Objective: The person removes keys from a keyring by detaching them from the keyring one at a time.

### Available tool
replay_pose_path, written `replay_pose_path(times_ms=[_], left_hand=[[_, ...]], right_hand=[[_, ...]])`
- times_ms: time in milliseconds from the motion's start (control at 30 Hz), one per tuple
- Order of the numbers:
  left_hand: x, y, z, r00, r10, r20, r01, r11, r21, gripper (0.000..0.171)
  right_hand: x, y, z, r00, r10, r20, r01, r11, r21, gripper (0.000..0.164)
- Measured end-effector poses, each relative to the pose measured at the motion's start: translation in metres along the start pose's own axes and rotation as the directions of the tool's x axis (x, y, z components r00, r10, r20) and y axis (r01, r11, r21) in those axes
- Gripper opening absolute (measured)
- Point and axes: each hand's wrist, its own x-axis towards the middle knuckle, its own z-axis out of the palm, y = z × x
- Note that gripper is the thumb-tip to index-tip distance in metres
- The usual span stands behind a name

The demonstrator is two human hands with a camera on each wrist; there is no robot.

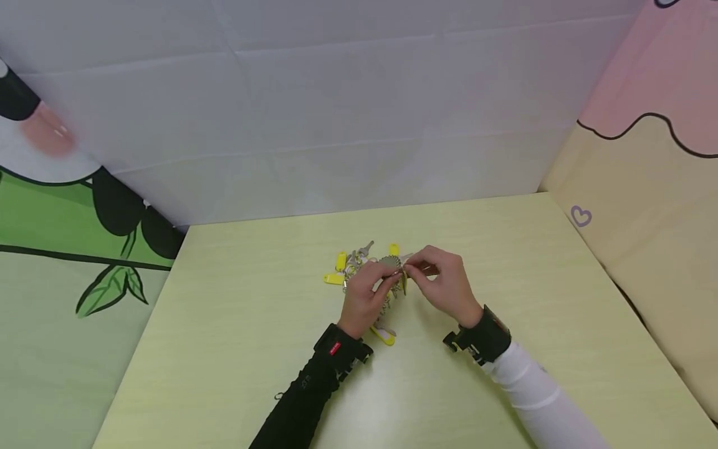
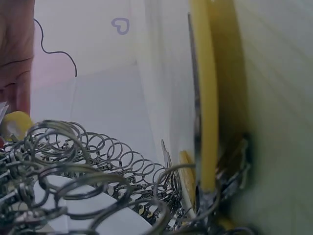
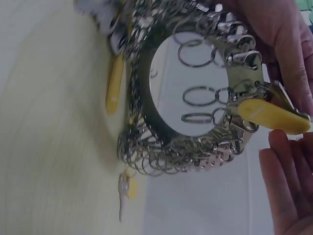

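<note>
A large flat metal ring (image 1: 389,262), hung with several clips and small split rings, is raised between both hands. My left hand (image 1: 367,296) grips its edge, thumb and index finger meeting near a clip. At that same spot my right hand (image 1: 443,284) pinches a yellow key tag (image 3: 274,116). In the right wrist view the left hand (image 3: 288,49) is above the tag and the right hand's fingertips (image 3: 279,139) below it. Another yellow tag (image 2: 205,98) hangs close to the left wrist camera. What lies inside the pinching fingers is hidden.
Keys (image 1: 366,248) and yellow tags (image 1: 335,279) hang or lie about the ring's left and far sides. One yellow tag (image 1: 384,337) is near the left wrist. The pale tabletop (image 1: 241,324) meets a white back sheet (image 1: 336,125) and printed side sheets.
</note>
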Motion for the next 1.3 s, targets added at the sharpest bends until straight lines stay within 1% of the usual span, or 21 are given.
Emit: replay_pose_path(times_ms=[67,100,167,233,300,400,467,500,567,667,733,800,867,900,967,1033,1067,1100,1167,1233,1300], left_hand=[[-0.001,-0.001,-0.001,1.0,-0.001,-0.007,0.001,1.0,0.016,0.011],[-0.001,-0.001,-0.001,1.0,0.0,-0.01,0.0,1.0,0.025,0.011],[-0.001,0.0,-0.002,1.0,0.012,-0.016,-0.011,0.999,0.037,0.012],[-0.001,0.0,-0.002,1.0,0.022,-0.017,-0.021,0.999,0.043,0.013],[-0.001,0.001,-0.003,0.999,0.032,-0.019,-0.031,0.998,0.05,0.013],[0.0,0.003,-0.003,0.999,0.044,-0.023,-0.042,0.998,0.056,0.012],[0.001,0.004,-0.003,0.998,0.055,-0.026,-0.053,0.997,0.058,0.012],[0.001,0.005,-0.003,0.998,0.059,-0.028,-0.058,0.997,0.056,0.012],[0.002,0.006,-0.004,0.997,0.066,-0.033,-0.064,0.997,0.05,0.013],[0.002,0.005,-0.004,0.997,0.07,-0.042,-0.068,0.996,0.051,0.014],[0.002,0.005,-0.005,0.997,0.066,-0.045,-0.063,0.997,0.053,0.014],[0.001,0.005,-0.005,0.997,0.062,-0.047,-0.06,0.996,0.058,0.013],[0.001,0.005,-0.005,0.997,0.061,-0.047,-0.058,0.997,0.059,0.012],[0.001,0.005,-0.005,0.997,0.06,-0.046,-0.057,0.997,0.061,0.011],[0.002,0.005,-0.005,0.997,0.066,-0.043,-0.063,0.996,0.065,0.011],[0.002,0.006,-0.004,0.997,0.068,-0.039,-0.065,0.996,0.066,0.011],[0.002,0.006,-0.004,0.997,0.069,-0.038,-0.066,0.996,0.064,0.011],[0.002,0.006,-0.004,0.997,0.069,-0.039,-0.067,0.996,0.063,0.011],[0.002,0.006,-0.003,0.997,0.066,-0.044,-0.064,0.996,0.062,0.012],[0.002,0.006,-0.003,0.997,0.063,-0.052,-0.06,0.996,0.062,0.013],[0.002,0.005,-0.003,0.996,0.062,-0.057,-0.058,0.996,0.065,0.013]], right_hand=[[-0.001,0.002,0.003,0.996,0.087,0.016,-0.088,0.993,0.078,0.005],[-0.001,0.003,0.004,0.993,0.112,0.023,-0.113,0.989,0.098,0.006],[-0.001,0.003,0.005,0.993,0.112,0.031,-0.114,0.989,0.096,0.009],[-0.002,0.004,0.005,0.997,0.069,0.019,-0.07,0.995,0.067,0.012],[-0.002,0.002,0.005,1.0,0.001,-0.006,0.0,0.999,0.037,0.014],[-0.002,0.001,0.003,0.994,-0.093,-0.056,0.094,0.996,0.011,0.015],[-0.003,-0.001,0.003,0.99,-0.115,-0.086,0.116,0.993,0.006,0.015],[-0.003,-0.001,0.004,0.99,-0.105,-0.096,0.107,0.994,0.015,0.014],[-0.003,-0.002,0.005,0.993,-0.049,-0.104,0.054,0.997,0.053,0.013],[-0.003,-0.004,0.006,0.995,0.058,-0.086,-0.047,0.991,0.129,0.013],[-0.003,-0.005,0.006,0.994,0.083,-0.064,-0.073,0.987,0.145,0.014],[-0.002,-0.007,0.004,0.998,0.036,-0.047,-0.031,0.995,0.097,0.015],[0.0,-0.008,0.002,0.997,-0.072,-0.04,0.073,0.997,0.015,0.017],[0.0,-0.007,0.0,0.99,-0.138,-0.04,0.137,0.99,-0.032,0.018],[0.001,-0.005,-0.002,0.965,-0.26,-0.039,0.253,0.959,-0.125,0.02],[0.001,-0.002,-0.003,0.94,-0.339,-0.043,0.327,0.928,-0.175,0.021],[0.001,0.0,-0.002,0.932,-0.358,-0.051,0.344,0.92,-0.186,0.021],[0.0,0.002,-0.001,0.933,-0.354,-0.063,0.338,0.923,-0.182,0.021],[-0.001,0.003,0.001,0.946,-0.31,-0.096,0.295,0.944,-0.145,0.018],[-0.003,0.003,0.005,0.965,-0.223,-0.135,0.215,0.974,-0.07,0.016],[-0.004,0.002,0.008,0.981,-0.109,-0.161,0.115,0.993,0.028,0.014]])
